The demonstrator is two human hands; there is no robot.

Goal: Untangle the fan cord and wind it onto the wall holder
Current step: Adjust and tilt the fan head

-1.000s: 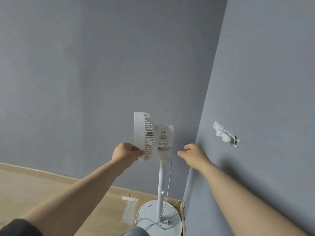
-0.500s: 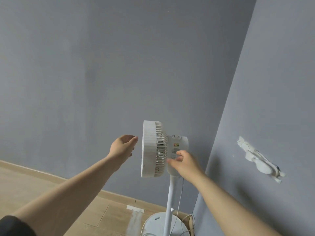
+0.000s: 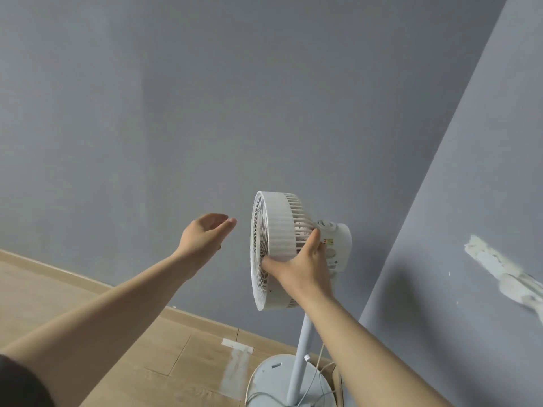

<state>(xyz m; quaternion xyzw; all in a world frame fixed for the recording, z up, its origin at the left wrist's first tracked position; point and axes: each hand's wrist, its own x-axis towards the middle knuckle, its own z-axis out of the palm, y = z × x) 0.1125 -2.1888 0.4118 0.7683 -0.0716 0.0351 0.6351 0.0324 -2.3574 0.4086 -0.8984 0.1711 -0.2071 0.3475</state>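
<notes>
A white pedestal fan stands in the room's corner, its round head [image 3: 276,230] turned to the left on a thin pole [image 3: 299,359]. My right hand [image 3: 302,265] grips the lower rim of the fan head, thumb on the front grille and fingers behind. My left hand [image 3: 205,236] hovers open just left of the grille, not touching it. The white cord [image 3: 316,377] hangs beside the pole and lies in loose loops on the round base [image 3: 270,380]. A white wall holder [image 3: 499,274] is fixed on the right wall, blurred, with no cord on it.
Grey walls meet in a corner right behind the fan. The floor [image 3: 102,333] is light wood with a skirting board and a white tape strip [image 3: 236,346] near the base. A cardboard edge [image 3: 333,373] shows behind the base.
My left hand let go of the fan's rim and drew off to the left, open. My right hand reached in and took hold of the fan head. The view moved closer.
</notes>
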